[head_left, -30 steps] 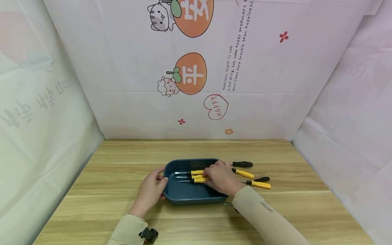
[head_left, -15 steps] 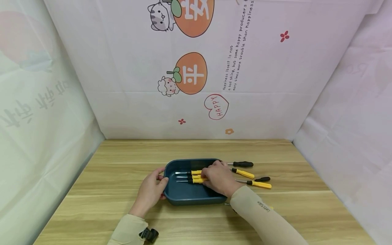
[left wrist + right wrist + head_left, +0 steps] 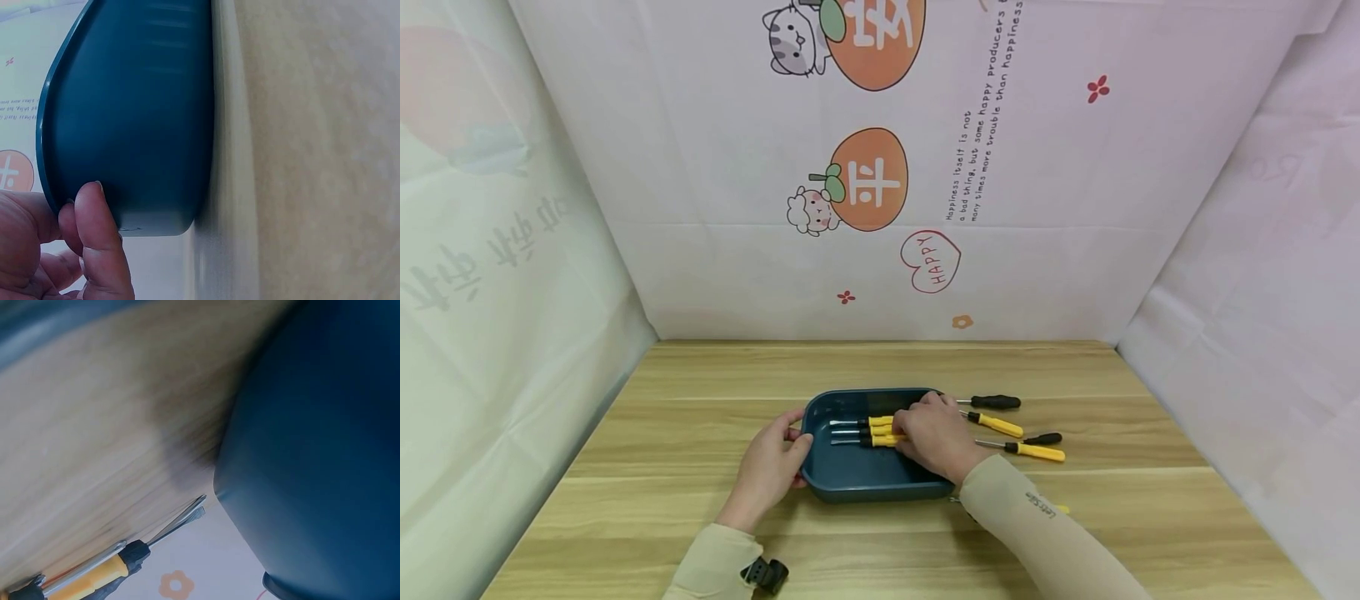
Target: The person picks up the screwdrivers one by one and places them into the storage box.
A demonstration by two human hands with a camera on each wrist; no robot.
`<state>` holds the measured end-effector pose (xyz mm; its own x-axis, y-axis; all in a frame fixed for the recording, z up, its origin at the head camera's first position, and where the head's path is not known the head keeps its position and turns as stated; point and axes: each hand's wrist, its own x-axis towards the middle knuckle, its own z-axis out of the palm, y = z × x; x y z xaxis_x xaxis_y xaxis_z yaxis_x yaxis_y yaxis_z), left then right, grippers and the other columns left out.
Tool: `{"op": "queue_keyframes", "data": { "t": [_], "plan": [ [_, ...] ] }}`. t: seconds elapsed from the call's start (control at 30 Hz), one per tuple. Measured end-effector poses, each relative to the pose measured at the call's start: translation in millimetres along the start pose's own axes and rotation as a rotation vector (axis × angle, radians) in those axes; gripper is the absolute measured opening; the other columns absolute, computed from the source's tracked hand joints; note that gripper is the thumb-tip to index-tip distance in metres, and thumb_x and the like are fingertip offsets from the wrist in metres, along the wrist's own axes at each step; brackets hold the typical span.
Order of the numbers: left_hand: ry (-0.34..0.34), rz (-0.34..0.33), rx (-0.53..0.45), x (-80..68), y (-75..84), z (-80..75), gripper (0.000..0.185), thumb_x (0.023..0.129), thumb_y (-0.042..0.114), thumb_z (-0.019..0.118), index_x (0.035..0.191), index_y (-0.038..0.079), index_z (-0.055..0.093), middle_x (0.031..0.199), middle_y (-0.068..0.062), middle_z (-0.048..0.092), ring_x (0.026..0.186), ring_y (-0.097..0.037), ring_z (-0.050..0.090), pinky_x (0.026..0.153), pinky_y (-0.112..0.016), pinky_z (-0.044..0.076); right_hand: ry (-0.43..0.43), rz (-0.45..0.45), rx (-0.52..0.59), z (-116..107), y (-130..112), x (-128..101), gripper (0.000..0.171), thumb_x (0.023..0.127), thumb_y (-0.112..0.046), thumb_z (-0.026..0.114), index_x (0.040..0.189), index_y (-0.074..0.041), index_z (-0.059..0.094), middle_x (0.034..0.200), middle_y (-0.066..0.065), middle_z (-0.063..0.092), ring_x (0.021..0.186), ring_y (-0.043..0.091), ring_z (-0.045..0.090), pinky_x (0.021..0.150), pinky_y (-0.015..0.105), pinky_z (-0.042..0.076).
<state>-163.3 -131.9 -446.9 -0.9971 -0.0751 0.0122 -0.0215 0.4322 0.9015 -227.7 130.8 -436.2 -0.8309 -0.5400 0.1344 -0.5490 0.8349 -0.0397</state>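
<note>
A dark blue rectangular tray (image 3: 880, 495) stands on the wooden table. My left hand (image 3: 767, 464) grips its left end, and the left wrist view shows fingers (image 3: 100, 237) against the wall at the rim. Inside the tray, 3 yellow-handled screwdrivers lie side by side, tips to the left. My right hand (image 3: 942, 437) reaches over the tray's right end and pinches the nearest screwdriver (image 3: 883, 441). The middle screwdriver (image 3: 880, 432) and the far screwdriver (image 3: 880, 422) run partly under this hand. In the right wrist view, the tray's outer wall (image 3: 312, 469) appears, but the hand stays out of sight.
Right of the tray lie a black-handled screwdriver (image 3: 996, 402), a yellow one (image 3: 998, 425), a smaller black handle (image 3: 1042, 438) and another yellow screwdriver (image 3: 1037, 452). My right sleeve (image 3: 1037, 517) partly covers one more tool. A printed white sheet (image 3: 760, 275) rises behind the table (image 3: 737, 367).
My right hand has shifted slightly left with the nearest screwdriver, whose tip now sits level with the other two. The left hand and the tray hold still.
</note>
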Motion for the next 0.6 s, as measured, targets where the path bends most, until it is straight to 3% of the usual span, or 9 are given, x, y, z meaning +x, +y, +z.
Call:
{"op": "queue_keyframes", "data": {
  "t": [0.6],
  "plan": [
    [0.0, 0.001, 0.009, 0.2, -0.8, -0.1, 0.046, 0.105, 0.017, 0.06, 0.151, 0.012, 0.053, 0.113, -0.013, 0.064, 0.062, -0.017, 0.064, 0.052, -0.031, 0.061, 0.016, 0.01, -0.009, 5.2, 0.7, 2.0, 0.02, 0.088, -0.035, 0.085, 0.104, -0.025, 0.078, 0.099, -0.005, 0.076, 0.103, 0.025, 0.058, 0.092, 0.046, 0.046]
  ]
}}
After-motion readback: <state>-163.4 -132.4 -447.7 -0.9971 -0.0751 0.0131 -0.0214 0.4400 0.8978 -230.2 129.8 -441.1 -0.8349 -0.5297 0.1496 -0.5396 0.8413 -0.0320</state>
